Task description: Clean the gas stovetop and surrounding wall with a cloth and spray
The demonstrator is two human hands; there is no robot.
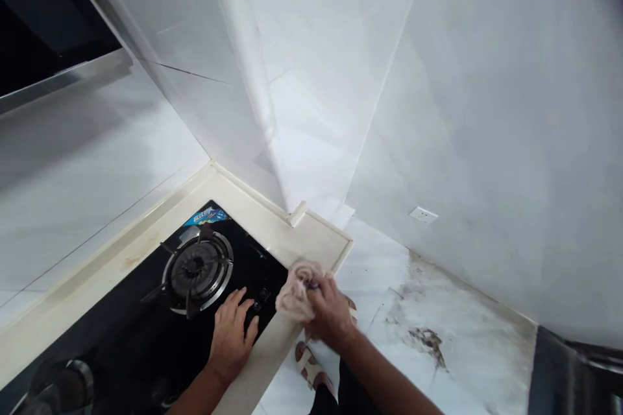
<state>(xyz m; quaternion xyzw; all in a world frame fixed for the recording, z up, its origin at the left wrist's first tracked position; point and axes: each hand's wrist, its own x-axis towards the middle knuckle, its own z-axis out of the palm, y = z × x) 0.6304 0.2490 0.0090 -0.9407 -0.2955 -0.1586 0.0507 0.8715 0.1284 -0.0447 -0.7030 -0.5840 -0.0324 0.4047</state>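
My right hand (331,311) is closed round a crumpled, pale pink cloth (296,288), held at the front right corner of the stove. The cloth's lower part is bunched, and I cannot tell whether it touches the counter (292,243). Resting on the black glass gas stove (141,331) is my left hand (231,331), fingers spread, with nothing in it. Just beyond that hand sits a round burner (197,266) with its metal ring and pan supports. A blue sticker (207,215) marks the stove's far corner.
A second burner (73,382) shows at the lower left. White tiled walls (316,136) and a vertical pipe (248,52) rise behind the counter. A wall socket (423,214) is low on the right. Brown stains (428,340) mark the floor, near my sandalled foot (309,363).
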